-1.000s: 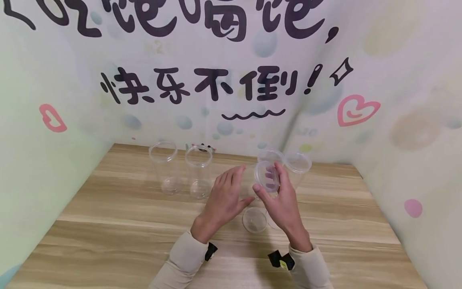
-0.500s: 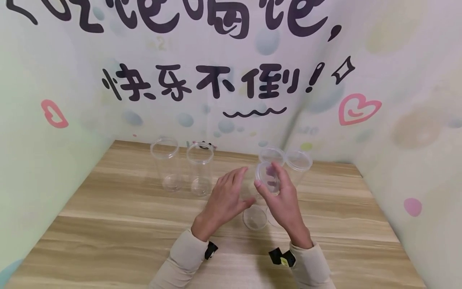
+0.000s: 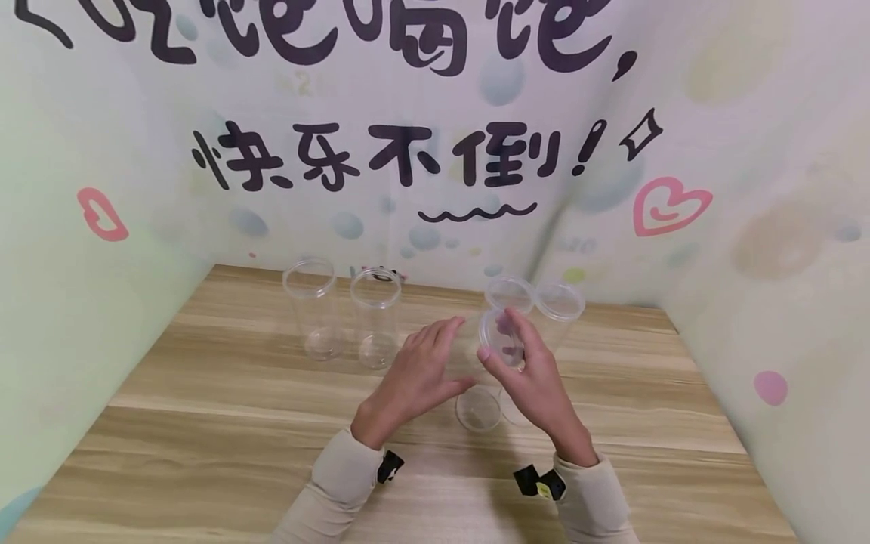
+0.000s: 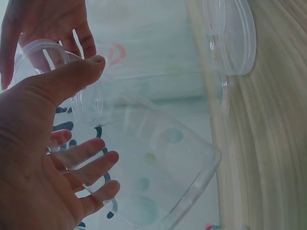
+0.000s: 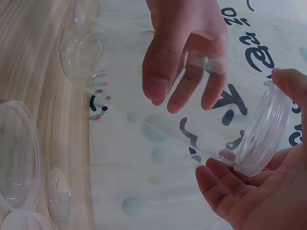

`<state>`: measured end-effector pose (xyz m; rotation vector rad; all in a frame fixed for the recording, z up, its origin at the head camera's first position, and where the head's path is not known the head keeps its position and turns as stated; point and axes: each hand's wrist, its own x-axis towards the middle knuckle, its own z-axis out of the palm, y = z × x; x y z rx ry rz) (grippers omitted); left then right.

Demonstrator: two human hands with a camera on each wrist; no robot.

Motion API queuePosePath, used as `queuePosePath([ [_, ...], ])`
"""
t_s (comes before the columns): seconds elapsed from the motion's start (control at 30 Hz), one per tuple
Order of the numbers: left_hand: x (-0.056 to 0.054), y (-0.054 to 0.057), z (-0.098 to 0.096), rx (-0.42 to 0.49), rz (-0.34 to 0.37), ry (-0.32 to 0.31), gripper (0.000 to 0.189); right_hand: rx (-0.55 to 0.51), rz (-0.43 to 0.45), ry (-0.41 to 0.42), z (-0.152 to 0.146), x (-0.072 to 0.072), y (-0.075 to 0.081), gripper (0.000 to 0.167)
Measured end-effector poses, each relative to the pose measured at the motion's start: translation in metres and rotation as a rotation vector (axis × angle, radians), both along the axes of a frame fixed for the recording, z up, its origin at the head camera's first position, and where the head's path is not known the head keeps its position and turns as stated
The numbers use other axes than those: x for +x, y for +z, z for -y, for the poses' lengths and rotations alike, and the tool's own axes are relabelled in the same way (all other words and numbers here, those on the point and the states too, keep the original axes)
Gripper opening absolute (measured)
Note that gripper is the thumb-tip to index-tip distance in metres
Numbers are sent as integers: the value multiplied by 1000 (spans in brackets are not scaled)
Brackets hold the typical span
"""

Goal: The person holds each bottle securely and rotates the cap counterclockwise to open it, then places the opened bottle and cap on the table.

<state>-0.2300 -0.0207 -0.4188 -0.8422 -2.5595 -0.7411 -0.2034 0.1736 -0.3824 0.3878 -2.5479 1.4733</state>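
A clear plastic jar (image 4: 168, 143) is held tilted in the air, its body almost invisible against the table and backdrop. My left hand (image 3: 418, 370) wraps its body, thumb on one side and fingers on the other. At the jar's mouth end, my right hand (image 3: 533, 378) grips a clear ridged lid (image 5: 265, 134) between thumb and fingers. In the right wrist view the lid sits over the end of the jar. Below the hands, a round clear lid (image 3: 478, 408) lies on the table, with another lid (image 3: 514, 408) partly hidden by my right hand.
Two clear jars without lids, one jar (image 3: 310, 310) and another jar (image 3: 376, 321), stand upright at the back left. Behind my right hand stand two more, a jar (image 3: 510, 291) and a jar (image 3: 560, 304), side by side. A printed backdrop (image 3: 326, 219) rises behind the wooden table (image 3: 224, 446).
Both hands keep their hold on the jar and lid. My wrists have spread slightly apart, the left shifting left and the right shifting right.
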Motion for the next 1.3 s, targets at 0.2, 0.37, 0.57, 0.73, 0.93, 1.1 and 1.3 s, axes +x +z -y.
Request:
queuePosePath([
  [0.2, -1, -1, 3, 3, 48, -20, 88, 4, 38, 46, -3, 0, 1, 76],
  [0.37, -1, 1, 6, -1, 64, -32, 88, 26, 52, 73, -8, 1, 0, 78],
  [0.57, 0, 2, 7, -10, 47, -36, 89, 3, 57, 104, -8, 4, -1, 80],
  [0.73, 0, 2, 7, -23, 28, -23, 89, -9, 14, 105, -5, 4, -2, 89],
  [0.93, 0, 1, 8, -36, -4, -15, 88, 11, -62, -47, -2, 5, -5, 73],
  [1.1, 1, -1, 6, -92, -83, 5, 88, 62, -112, -201, -3, 6, -6, 57],
  [1.3, 1, -1, 5, -105, -123, 21, 90, 94, -100, -192, -2, 5, -7, 58],
])
